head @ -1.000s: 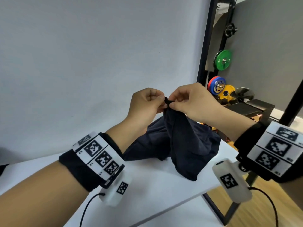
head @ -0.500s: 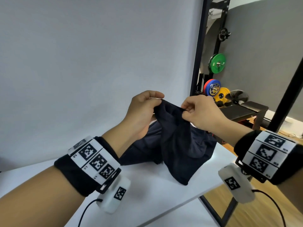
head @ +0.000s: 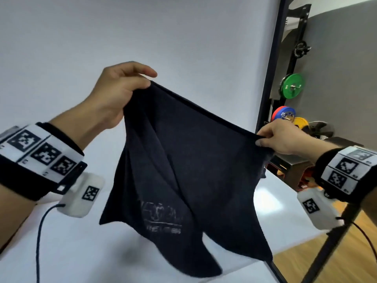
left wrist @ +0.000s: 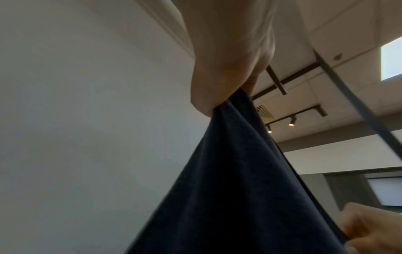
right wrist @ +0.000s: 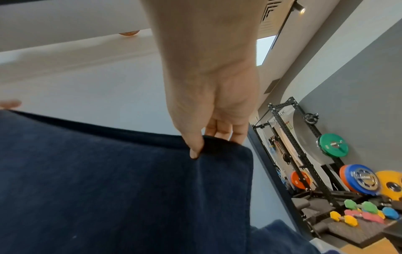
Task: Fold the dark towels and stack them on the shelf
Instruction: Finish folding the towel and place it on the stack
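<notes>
A dark navy towel [head: 183, 170] with a faint printed logo hangs spread in the air above the white table [head: 71, 252]. My left hand [head: 122, 92] pinches its upper left corner, held high. My right hand [head: 279, 137] pinches the upper right corner, lower and further right. The top edge is stretched taut between them. The left wrist view shows the towel [left wrist: 228, 189] dropping from my left hand [left wrist: 222, 77]. In the right wrist view my thumb [right wrist: 194, 147] presses the towel's [right wrist: 119, 189] corner against the fingers behind it. A second dark cloth [right wrist: 280, 238] lies below.
A black frame post [head: 269, 78] stands at the table's right end. Beyond it are a rack with coloured weight plates [head: 291, 85], a bench and dumbbells [right wrist: 365, 213]. A white backdrop [head: 102, 37] rises behind the table. The wooden floor [head: 306, 262] shows at lower right.
My hands have moved apart from a bunched grip, the left up and the right out to the right. The towel has lifted off the table and opened out flat.
</notes>
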The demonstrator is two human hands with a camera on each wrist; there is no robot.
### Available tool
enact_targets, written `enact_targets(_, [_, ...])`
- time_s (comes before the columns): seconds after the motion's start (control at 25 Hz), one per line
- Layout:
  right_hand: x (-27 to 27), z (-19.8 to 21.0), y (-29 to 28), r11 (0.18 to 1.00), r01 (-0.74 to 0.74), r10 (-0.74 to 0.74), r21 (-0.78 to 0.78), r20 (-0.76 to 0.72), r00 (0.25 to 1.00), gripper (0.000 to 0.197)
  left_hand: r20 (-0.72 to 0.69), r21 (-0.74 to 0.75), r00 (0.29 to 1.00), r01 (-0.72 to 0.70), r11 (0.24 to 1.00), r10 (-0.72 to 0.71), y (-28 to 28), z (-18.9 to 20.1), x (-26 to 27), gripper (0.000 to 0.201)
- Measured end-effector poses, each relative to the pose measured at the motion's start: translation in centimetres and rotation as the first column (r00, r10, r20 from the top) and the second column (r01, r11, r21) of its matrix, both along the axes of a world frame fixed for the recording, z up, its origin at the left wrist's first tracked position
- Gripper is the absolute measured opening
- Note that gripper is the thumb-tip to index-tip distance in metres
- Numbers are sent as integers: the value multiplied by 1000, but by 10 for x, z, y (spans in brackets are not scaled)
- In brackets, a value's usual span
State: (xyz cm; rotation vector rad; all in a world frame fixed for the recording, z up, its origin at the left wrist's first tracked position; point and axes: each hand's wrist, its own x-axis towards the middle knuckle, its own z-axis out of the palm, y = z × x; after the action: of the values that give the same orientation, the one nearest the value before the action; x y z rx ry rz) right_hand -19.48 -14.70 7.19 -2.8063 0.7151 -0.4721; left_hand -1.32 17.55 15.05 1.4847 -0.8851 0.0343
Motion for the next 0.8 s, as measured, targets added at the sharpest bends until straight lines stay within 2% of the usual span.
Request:
enact_targets(0.08, [13, 8, 4, 999, -28, 25, 40, 63, 998, 5, 40, -14, 993, -106, 994, 107, 21, 14, 20, 26])
enact_targets(0.12, [20, 16, 6, 998, -27, 18, 48, 162, 987, 6, 59, -34, 986, -157, 987, 159, 32, 20, 28, 25])
enact_targets(0.16, [25, 27, 7, 999, -2, -9, 39, 289, 957, 5, 79, -56, 975, -203, 978, 207, 40, 26, 36, 23])
enact_targets(0.24, [40, 49, 7, 996, 57, -85, 70, 528, 845, 11, 132, -78, 949, -278, 957, 286, 58, 31, 49, 19])
enact_targets(0.32, [54, 55, 7, 982, 118, -183, 147, 602, 777, 20, 198, -27, 929, -315, 949, 314, 72, 23, 53, 16])
enact_targets(0.4, [66, 44, 13, 939, 75, -271, 337, 585, 765, 18, 261, 84, 916, -337, 938, 306, 83, 0, 47, 15])
enact_targets(0.44, [70, 34, 21, 866, -8, -316, 500, 562, 764, 15, 277, 150, 915, -341, 928, 292, 88, -15, 39, 16])
enact_targets(0.48, [71, 25, 31, 749, -108, -357, 654, 535, 766, 10, 285, 219, 920, -334, 917, 268, 89, -33, 28, 15])
enact_targets(0.52, [72, 16, 46, 638, -182, -383, 748, 513, 768, 8, 284, 285, 928, -323, 902, 242, 90, -53, 16, 14])
enact_targets(0.56, [72, 5, 64, 565, -219, -382, 796, 487, 785, 8, 271, 337, 938, -301, 892, 214, 90, -76, 2, 14])
enact_targets(0.6, [73, -7, 85, 523, -248, -345, 815, 469, 813, 10, 246, 370, 952, -268, 889, 184, 88, -98, -12, 15])
enact_targets(0.64, [72, -23, 110, 518, -283, -258, 807, 463, 848, 14, 209, 384, 965, -231, 894, 159, 85, -121, -25, 16])
enact_targets(0.68, [68, -43, 138, 528, -344, -112, 776, 466, 878, 15, 170, 383, 975, -198, 902, 142, 81, -142, -37, 16])
enact_targets(0.72, [61, -68, 168, 542, -428, 105, 723, 447, 888, 13, 142, 377, 981, -176, 909, 131, 75, -161, -49, 15])
enact_targets(0.76, [52, -92, 196, 550, -520, 341, 653, 393, 854, 11, 123, 370, 985, -161, 915, 124, 70, -178, -58, 14])
enact_targets(0.8, [44, -114, 216, 559, -601, 511, 571, 333, 792, 14, 115, 356, 987, -150, 922, 116, 67, -192, -66, 12])
